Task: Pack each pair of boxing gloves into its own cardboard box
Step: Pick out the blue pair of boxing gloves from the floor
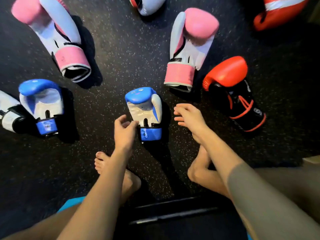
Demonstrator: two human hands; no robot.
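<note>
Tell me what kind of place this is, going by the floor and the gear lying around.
Most likely a boxing gym or training room: a dark speckled floor like gym matting, several boxing gloves laid out on it, such as a pink glove and a blue glove, and a bare foot.

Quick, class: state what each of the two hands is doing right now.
Left hand: open, fingertips at the middle blue glove, not gripping it.
Right hand: open, fingers spread, holding nothing.
</note>
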